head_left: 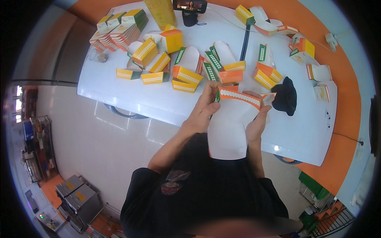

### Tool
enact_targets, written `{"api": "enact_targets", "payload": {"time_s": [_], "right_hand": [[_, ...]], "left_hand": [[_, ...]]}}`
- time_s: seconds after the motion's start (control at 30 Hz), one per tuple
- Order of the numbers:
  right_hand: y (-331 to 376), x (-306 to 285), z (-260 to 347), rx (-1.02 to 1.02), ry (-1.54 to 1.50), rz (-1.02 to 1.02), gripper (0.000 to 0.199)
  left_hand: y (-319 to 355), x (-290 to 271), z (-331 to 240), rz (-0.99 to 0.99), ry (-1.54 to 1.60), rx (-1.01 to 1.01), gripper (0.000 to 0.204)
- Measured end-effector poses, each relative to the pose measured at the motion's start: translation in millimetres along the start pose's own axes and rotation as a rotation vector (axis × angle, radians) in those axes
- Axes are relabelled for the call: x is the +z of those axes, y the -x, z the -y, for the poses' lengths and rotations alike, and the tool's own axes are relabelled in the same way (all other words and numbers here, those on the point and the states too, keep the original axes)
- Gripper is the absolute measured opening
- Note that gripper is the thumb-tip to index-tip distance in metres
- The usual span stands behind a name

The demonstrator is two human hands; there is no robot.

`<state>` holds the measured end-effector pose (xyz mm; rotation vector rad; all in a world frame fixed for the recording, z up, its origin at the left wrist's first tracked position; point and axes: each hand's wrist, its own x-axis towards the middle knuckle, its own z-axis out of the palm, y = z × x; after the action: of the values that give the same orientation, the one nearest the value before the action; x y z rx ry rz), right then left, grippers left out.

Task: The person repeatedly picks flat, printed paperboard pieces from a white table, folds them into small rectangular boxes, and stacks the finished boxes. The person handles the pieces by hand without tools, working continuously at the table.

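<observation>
Between both hands, above the table's near edge, is a partly folded cardboard food box (228, 131). Its broad white inner flap hangs toward my body, and an orange strip with white scallops runs along its top. My left hand (205, 112) grips the left side, thumb on the front by the green edge. On the other side my right hand (258, 119) closes round the right edge, beside a small folded-out side flap (268, 98). The fingertips behind the card are hidden. Just beyond lie made-up orange, green and yellow boxes (186, 79).
Flat cartons are stacked (119, 29) at the far left of the white table (158, 104). A yellow container (160, 14) and a phone on a stand (190, 6) stand at the back. A black cap (285, 96) lies right of my hands; more boxes (303, 50) line the right side.
</observation>
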<state>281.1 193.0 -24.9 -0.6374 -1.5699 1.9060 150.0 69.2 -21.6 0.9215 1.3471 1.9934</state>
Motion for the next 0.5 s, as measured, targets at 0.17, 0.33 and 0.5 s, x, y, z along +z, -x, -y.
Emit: {"api": "enact_targets", "payload": {"time_s": [0.17, 0.33, 0.5], "right_hand": [[2, 10, 1, -0.237, 0.18, 0.017, 0.069], [1, 17, 2, -0.303, 0.088, -0.043, 0.055], [11, 20, 2, -0.411, 0.246, -0.201, 0.044]], "left_hand": [[-3, -7, -12, 0.052, -0.121, -0.061, 0.074], [-11, -4, -3, -0.011, -0.288, 0.235, 0.044], [-7, -1, 5, -0.011, -0.542, 0.43, 0.031]]}}
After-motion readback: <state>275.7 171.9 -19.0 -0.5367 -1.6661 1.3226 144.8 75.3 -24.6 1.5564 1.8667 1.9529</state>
